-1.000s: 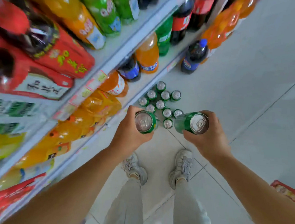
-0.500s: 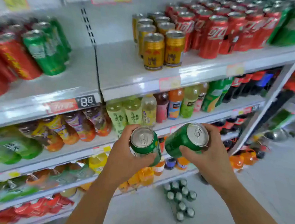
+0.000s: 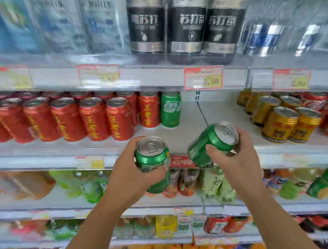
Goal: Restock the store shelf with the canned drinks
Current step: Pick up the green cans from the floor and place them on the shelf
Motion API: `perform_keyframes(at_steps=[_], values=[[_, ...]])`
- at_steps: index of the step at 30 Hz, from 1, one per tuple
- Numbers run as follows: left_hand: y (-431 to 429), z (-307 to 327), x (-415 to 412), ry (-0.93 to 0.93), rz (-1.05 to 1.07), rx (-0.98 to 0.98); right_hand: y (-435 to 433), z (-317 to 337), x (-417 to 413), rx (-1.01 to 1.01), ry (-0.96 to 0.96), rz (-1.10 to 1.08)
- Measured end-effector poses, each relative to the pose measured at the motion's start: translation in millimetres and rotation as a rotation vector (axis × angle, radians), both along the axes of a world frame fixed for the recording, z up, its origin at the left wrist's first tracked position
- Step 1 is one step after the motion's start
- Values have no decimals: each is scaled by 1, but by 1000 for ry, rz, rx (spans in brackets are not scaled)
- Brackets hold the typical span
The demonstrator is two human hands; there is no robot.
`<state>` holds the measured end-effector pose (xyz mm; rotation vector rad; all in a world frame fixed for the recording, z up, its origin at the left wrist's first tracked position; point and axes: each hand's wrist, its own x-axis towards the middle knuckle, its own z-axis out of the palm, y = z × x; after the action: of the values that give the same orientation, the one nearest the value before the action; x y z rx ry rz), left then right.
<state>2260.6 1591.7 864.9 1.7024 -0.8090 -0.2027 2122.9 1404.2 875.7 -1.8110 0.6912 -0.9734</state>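
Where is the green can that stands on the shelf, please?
In the head view, the green can stands upright at centre, at the right end of the red cans, with bare shelf to its right.

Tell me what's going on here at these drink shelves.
A person is restocking cans. Their left hand grips an upright green can and their right hand grips a tilted green can, both held in front of the shelf. On it, a bare gap lies between a lone green can next to the red cans and the gold cans. Neither held can is on the shelf yet.
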Motion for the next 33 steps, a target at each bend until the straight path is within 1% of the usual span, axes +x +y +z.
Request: perform_keyframes(at_steps=[6,12,17,19,21,23,26,33], values=[[17,0,31,26,79,-34,0,23,71,-89,-6,45],[18,2,36,22,101,-68,-6,15,110,-155,131,93],[11,5,32,37,157,-102,-9,9,126,-128,181,129],[8,5,31,37,170,-110,-12,3,124,-100,205,203],[5,4,29,31,179,-105,-16,0,114,-51,237,339],[2,4,28,37,191,-99,-22,-1,107,-76,280,406],[-3,5,28,50,189,-105,-28,-1,108,-123,279,368],[-8,7,26,40,149,-96,-30,0,123,-133,259,334]])
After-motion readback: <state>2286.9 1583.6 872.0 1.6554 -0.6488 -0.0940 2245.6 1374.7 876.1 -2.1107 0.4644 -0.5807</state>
